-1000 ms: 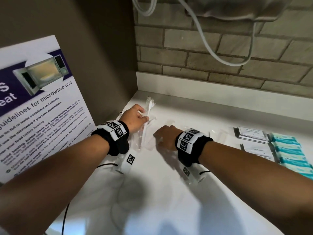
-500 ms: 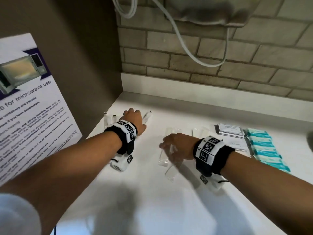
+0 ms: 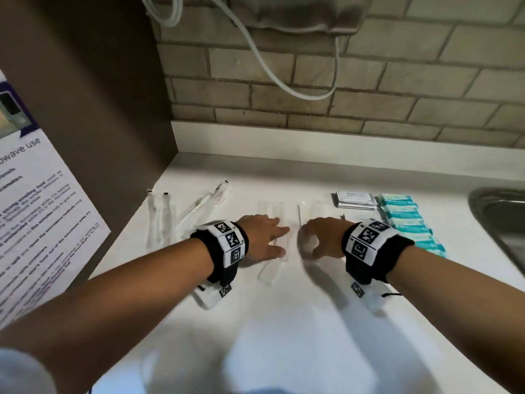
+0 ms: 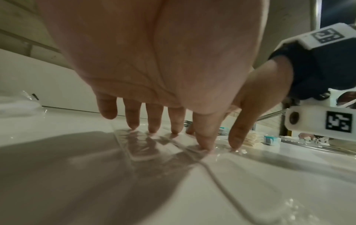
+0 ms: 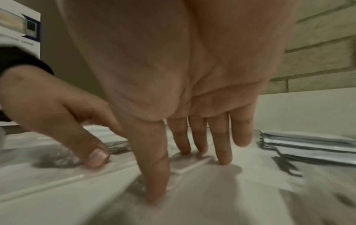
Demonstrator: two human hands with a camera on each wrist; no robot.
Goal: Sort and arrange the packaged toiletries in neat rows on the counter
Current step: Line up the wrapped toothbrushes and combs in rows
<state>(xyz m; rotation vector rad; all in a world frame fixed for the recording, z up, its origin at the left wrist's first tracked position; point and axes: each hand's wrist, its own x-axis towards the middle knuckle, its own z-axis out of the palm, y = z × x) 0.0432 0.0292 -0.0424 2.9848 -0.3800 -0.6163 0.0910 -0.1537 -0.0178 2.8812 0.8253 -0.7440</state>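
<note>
Two flat clear packets lie side by side mid-counter. My left hand (image 3: 270, 240) rests on the left clear packet (image 3: 269, 273), its straight fingertips (image 4: 154, 129) pressing the film down. My right hand (image 3: 315, 240) does the same on the right clear packet (image 3: 309, 209), with fingers (image 5: 221, 156) spread over a flat piece inside it (image 5: 189, 165). The hands are almost touching. Clear toothbrush packets (image 3: 159, 217) lie at the far left, two more toothbrush packets (image 3: 204, 206) slanted beside them. Grey sachets (image 3: 355, 199) and a row of teal packs (image 3: 406, 220) lie to the right.
A steel sink (image 3: 500, 223) opens at the counter's right end. On the left, a brown side panel (image 3: 99, 109) carries a microwave poster (image 3: 34, 217). A white cable (image 3: 270, 66) hangs on the brick wall behind. The near counter (image 3: 284, 322) is bare white.
My left hand has let go of the toothbrush packets at the left and moved right onto a clear packet. My right hand has shifted right along its clear packet. The view has turned right.
</note>
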